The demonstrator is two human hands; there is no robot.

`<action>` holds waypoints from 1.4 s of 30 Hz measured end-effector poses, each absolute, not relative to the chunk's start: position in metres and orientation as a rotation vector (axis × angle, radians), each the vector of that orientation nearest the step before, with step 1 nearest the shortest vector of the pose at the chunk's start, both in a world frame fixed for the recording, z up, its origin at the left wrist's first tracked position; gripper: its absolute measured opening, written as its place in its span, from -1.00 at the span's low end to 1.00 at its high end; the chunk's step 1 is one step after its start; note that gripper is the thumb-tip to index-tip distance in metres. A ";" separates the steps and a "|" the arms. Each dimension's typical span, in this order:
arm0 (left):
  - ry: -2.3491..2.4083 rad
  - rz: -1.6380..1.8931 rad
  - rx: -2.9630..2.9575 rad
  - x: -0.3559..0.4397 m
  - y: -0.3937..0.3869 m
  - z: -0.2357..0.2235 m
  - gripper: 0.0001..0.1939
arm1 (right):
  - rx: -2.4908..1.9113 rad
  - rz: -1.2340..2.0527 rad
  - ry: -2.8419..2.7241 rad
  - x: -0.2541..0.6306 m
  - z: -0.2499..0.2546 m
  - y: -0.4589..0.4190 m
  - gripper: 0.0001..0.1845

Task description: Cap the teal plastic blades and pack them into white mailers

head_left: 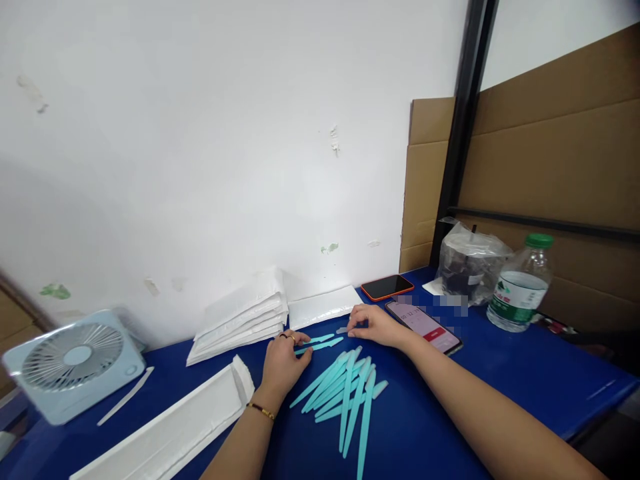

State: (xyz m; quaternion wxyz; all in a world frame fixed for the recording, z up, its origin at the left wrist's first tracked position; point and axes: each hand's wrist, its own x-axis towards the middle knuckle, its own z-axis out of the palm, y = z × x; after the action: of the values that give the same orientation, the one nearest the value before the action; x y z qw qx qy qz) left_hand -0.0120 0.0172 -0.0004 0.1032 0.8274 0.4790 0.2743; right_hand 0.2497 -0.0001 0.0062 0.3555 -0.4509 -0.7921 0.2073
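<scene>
My left hand [284,363] is closed around the handle ends of two slim turquoise eyebrow razors [327,344], which lie low over the blue table and point right. Just to the right, my right hand [374,325] pinches a small translucent cap [342,330] by their blade ends. Its far fingers are partly hidden behind the hand. Below both hands, several more turquoise eyebrow razors [350,387] with pale, see-through tips lie in a loose, crossed pile.
White padded envelopes [240,317] are stacked against the wall. An opened white packet [170,427] lies at left, near a light blue fan [75,363]. At right are an orange-edged phone [387,287], a second phone [425,325], a bagged cup [465,263] and a water bottle [520,287].
</scene>
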 end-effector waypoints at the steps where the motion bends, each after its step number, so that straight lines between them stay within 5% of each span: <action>1: 1.405 0.830 2.445 -0.010 0.015 0.001 -0.83 | -1.129 0.554 -2.082 0.243 0.008 -0.002 -0.79; 14: 1.051 0.553 2.332 -0.005 0.010 -0.003 -0.71 | -1.111 0.590 -2.298 0.237 0.011 -0.013 -0.86; 30: 1.213 0.513 2.545 -0.006 0.015 0.005 -0.80 | -1.302 0.477 -2.246 0.237 0.001 0.001 -0.90; 36: 1.294 0.712 2.509 -0.004 0.008 0.005 -0.75 | -1.296 0.512 -2.142 0.255 0.011 -0.007 -0.80; 42: 1.020 0.458 2.469 0.008 -0.006 0.009 -0.71 | -1.206 0.669 -2.321 0.237 0.006 -0.012 -0.71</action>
State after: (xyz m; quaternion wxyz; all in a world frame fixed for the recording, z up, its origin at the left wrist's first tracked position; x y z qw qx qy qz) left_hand 0.0079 -0.0060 0.0088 0.2138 0.8898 0.3676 0.1652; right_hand 0.2371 -0.0119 0.0055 0.2190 -0.4358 -0.8389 0.2418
